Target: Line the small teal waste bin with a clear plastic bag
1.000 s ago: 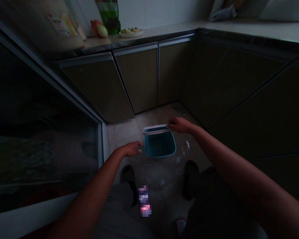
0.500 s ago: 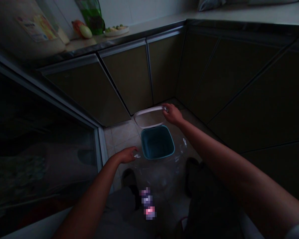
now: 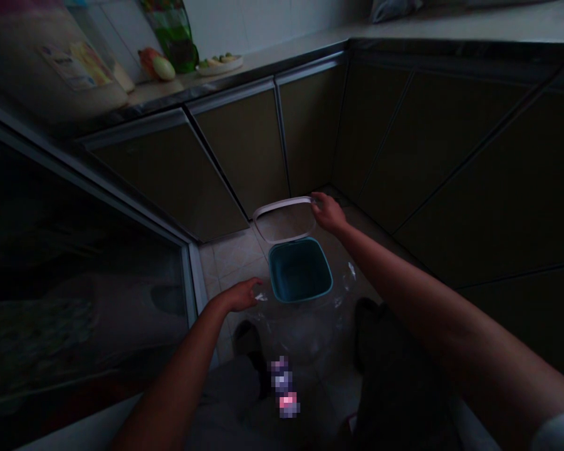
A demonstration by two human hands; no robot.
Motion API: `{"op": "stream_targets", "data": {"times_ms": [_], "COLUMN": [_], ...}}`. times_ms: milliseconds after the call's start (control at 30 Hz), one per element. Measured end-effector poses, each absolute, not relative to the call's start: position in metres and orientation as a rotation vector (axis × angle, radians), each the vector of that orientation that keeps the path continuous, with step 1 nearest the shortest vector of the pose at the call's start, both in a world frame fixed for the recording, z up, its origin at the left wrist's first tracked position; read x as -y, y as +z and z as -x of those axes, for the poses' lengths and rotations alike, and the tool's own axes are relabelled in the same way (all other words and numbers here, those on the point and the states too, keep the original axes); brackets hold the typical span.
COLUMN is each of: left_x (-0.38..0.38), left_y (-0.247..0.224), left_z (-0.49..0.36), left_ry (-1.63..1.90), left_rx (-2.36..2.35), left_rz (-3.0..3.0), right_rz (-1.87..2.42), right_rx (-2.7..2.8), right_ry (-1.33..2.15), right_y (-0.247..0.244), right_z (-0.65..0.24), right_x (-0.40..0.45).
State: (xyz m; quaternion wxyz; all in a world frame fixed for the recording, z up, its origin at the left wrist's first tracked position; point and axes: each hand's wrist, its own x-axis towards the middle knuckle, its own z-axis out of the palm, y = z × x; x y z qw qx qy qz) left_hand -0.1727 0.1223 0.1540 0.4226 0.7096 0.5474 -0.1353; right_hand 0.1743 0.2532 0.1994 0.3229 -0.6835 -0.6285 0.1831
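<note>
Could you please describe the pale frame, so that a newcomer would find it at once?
From the corner where the dark cabinets meet, look down to the tiled floor. Just beyond the teal bin, the right hand grips the pale frame. Unlike the bin, it is only a thin, rounded rim, with floor tiles visible through it.

Head-worn view, close above — facing forward and down

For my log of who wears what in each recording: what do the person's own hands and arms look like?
Both the left hand and the right hand are gloveless, with bare wrists and forearms; no ring, watch or bracelet can be made out. A pale sleeve shows at the right arm's lower end; none is discernible on the left.
</note>
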Motion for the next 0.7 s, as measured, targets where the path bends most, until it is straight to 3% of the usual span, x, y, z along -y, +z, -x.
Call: {"op": "stream_targets", "data": {"times_ms": [500,700], "left_x": [-0.121,-0.119], "left_y": [0.159,0.149], "left_z": [0.169,0.164], "left_ry": [-0.328,-0.348], "left_rx": [-1.369,-1.459], "left_rz": [-1.780,-1.861], "right_rz": [1.852,2.233], "right_rx": [1.611,1.815], "right_ry": [0.532,0.505], "right_y": [0.207,0.182], "right_z": [-0.180,-0.214], "right_x": [-0.248,-0.222]}}
